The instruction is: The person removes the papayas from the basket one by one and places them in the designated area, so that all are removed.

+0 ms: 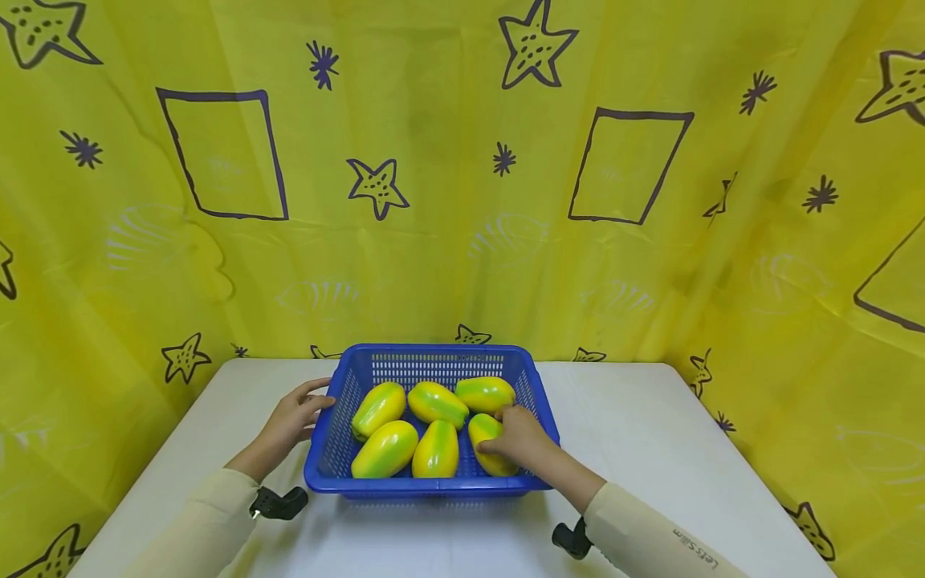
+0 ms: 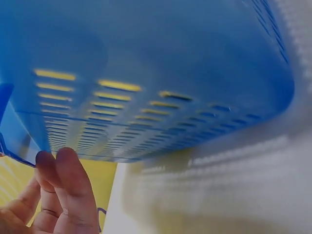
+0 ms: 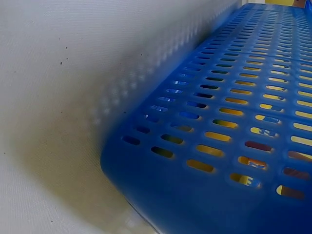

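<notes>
- Yellow-green fruit: it sits at the front right inside the basket, partly covered by a hand. Its skin is glossy, its shape a plump oval.
- Right hand: thumb and fingers are bent round that fruit, the thumb on its near left side and the fingers over its far end, so the hand is closed to the fruit's width.
- Front-row fruits: a middle one stands lengthwise, and a left one lies slanted, both shiny yellow streaked with green.
- Left hand: partly open, fingers half bent, touching the basket's left rim; whether it grips the rim, I cannot tell.
- Blue basket: hard, smooth plastic, rectangular with rounded corners, a broad rim and walls pierced by rows of rounded slots.
- Back-row fruits: three of the same kind, tilted at different angles.
- White table: a pale, flat surface under the basket, finely textured in the right wrist view.
- Yellow curtain: softly creased, printed with dark stars, bursts and four-sided outlines.
</notes>
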The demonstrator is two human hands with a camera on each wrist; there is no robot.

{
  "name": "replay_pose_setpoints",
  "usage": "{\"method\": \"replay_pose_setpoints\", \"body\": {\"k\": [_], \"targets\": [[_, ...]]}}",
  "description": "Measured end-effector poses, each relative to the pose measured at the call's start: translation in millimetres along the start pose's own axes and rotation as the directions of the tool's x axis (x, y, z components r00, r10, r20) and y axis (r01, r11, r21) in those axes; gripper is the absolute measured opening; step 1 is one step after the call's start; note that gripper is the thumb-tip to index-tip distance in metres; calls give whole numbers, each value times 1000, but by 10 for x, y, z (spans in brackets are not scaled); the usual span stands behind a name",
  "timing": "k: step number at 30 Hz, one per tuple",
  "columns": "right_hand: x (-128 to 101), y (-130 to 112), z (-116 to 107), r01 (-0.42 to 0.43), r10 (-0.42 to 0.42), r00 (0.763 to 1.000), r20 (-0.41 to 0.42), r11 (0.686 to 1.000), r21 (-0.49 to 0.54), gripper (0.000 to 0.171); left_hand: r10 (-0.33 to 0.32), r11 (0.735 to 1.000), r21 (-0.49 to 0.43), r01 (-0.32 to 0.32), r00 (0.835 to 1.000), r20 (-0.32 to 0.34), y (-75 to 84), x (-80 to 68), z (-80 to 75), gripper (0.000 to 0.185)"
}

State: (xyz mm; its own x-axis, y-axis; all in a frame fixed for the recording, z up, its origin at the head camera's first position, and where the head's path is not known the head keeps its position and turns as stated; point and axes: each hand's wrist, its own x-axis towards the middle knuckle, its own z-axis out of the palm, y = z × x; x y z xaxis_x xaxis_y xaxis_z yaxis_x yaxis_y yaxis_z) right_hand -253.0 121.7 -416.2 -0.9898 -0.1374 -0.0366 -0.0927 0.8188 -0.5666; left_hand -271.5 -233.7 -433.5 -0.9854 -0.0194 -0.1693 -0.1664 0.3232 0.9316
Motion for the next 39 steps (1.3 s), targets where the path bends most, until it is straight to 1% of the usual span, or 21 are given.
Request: {"method": "replay_pose_setpoints", "body": {"k": [4,10,15,18,23,30,37,39], "targets": [[6,-3,4,-5,5,1000,0,1000,-9,45,-17,997,-81,19,1000,22,-3,3,20,64],[9,0,4,9,-9,1000,3,1000,-9,41,-35,984,-173,38,999,17,-26,37,49,65],[-2,-24,-11,-6,5,1000,25,1000,6,40,-46,973,-227,49,999,18,-38,44,51,65],[-2,-32,-31,-20,19,999,39,1000,7,40,-53,973,-225,55,998,13,-29,39,47,64],[3,-34,-58,-31,30,997,69,999,12,39,-68,978,-194,70,998,19,1,19,42,66],[11,-35,-93,-22,23,994,109,1000,-5,40,-82,988,-129,86,996,35,50,11,1,70],[39,-26,-111,-29,31,991,133,999,-19,44,-56,996,-72,60,997,61,93,-11,-32,70],[44,-24,-115,-29,32,990,139,999,-22,45,-59,996,-60,63,996,66,104,-17,-37,70]]}}
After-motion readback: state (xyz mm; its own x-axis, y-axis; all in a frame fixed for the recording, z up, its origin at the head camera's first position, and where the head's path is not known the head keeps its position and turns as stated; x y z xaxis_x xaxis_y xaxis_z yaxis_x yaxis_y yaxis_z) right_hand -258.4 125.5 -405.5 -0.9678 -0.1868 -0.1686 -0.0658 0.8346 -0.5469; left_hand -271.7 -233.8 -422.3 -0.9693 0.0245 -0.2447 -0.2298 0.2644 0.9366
